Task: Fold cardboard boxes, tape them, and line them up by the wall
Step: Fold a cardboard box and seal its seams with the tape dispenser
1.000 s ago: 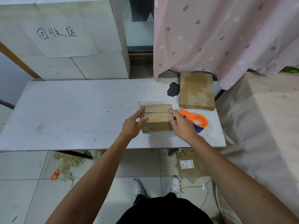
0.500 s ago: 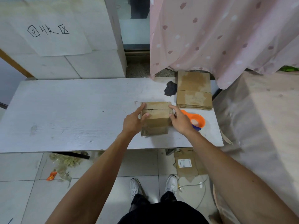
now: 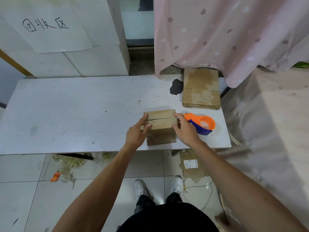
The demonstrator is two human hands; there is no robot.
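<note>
A: Where is the cardboard box (image 3: 160, 122)?

B: Right of centre, on the tabletop (image 3: 66, 114). The left hand (image 3: 136, 135) and right hand (image 3: 184, 132) press its sides with fingers extended, not curled.

A: And the taping?

B: Pin both flaps flush with one hand, seam tight, then fetch the tape dispenser (image 3: 203, 124) just beside it.

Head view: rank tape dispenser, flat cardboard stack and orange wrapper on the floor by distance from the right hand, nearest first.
From the right hand:
1. Tape dispenser, just to its right on the table.
2. Flat cardboard stack, at the table's far right corner.
3. Orange wrapper, down on the floor, far to the left.
</note>
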